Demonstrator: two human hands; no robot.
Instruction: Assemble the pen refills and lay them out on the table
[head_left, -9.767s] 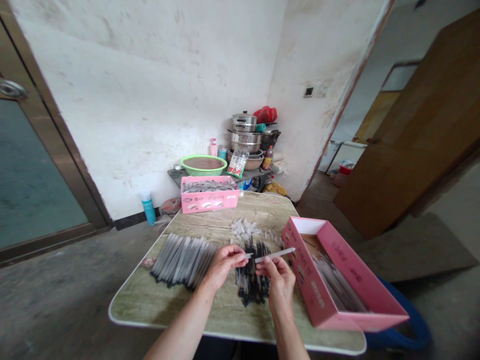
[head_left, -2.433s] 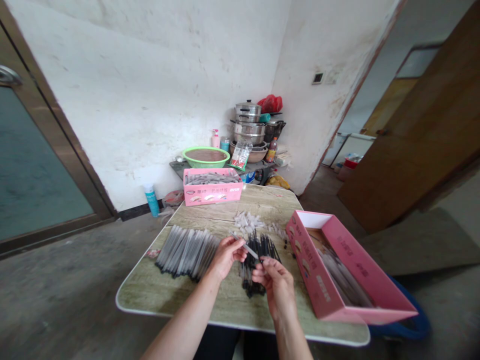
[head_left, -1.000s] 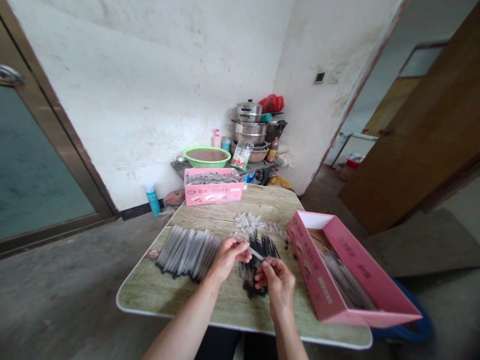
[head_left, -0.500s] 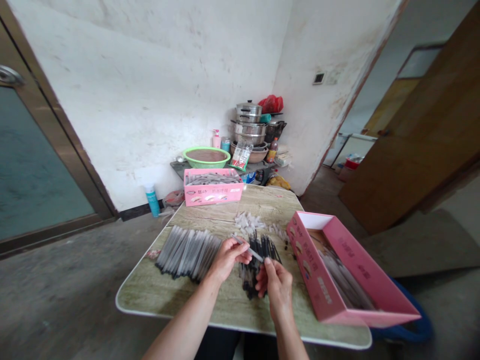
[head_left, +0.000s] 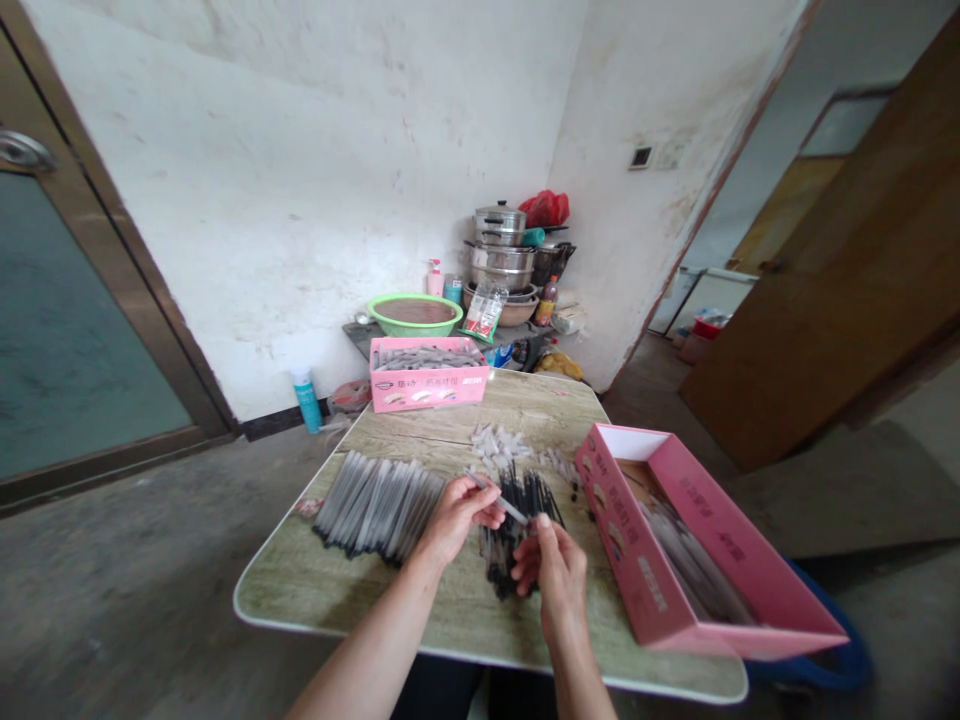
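My left hand (head_left: pixel 463 515) is closed on a slim translucent pen barrel (head_left: pixel 512 510), held slanting down to the right. At its lower end, my right hand (head_left: pixel 553 565) pinches a dark tip with thumb and fingers. Beneath the hands lies a pile of thin black-tipped sticks that look like pen refills (head_left: pixel 517 490), partly hidden by my right hand. To the left is a row of translucent pens (head_left: pixel 375 505) with black ends towards me. Small whitish pieces (head_left: pixel 496 445) are heaped beyond the refills.
On the right of the table (head_left: pixel 337 605) stands a pink box (head_left: pixel 637 560) with translucent tubes inside. A second pink box (head_left: pixel 427 388), full of similar tubes, stands at the far edge. Behind it are a green basin (head_left: pixel 414 325) and stacked pots (head_left: pixel 501 260).
My right hand has moved very slightly to the right along the barrel's end. My left hand keeps its hold, and the piles look the same.
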